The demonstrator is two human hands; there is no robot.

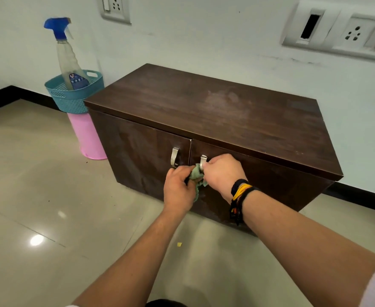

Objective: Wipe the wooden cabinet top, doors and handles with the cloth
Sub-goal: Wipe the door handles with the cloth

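A low dark wooden cabinet stands against the wall, with two doors and two metal handles. The left handle is bare. My left hand and my right hand both grip a small green cloth bunched at the right door's handle, whose lower part is hidden by the cloth and fingers. A pale dusty smear shows on the cabinet top. My right wrist wears black and yellow bands.
A teal basket holding a spray bottle with a blue trigger sits on a pink bin just left of the cabinet. Glossy tiled floor spreads left and front. Wall sockets are above the cabinet.
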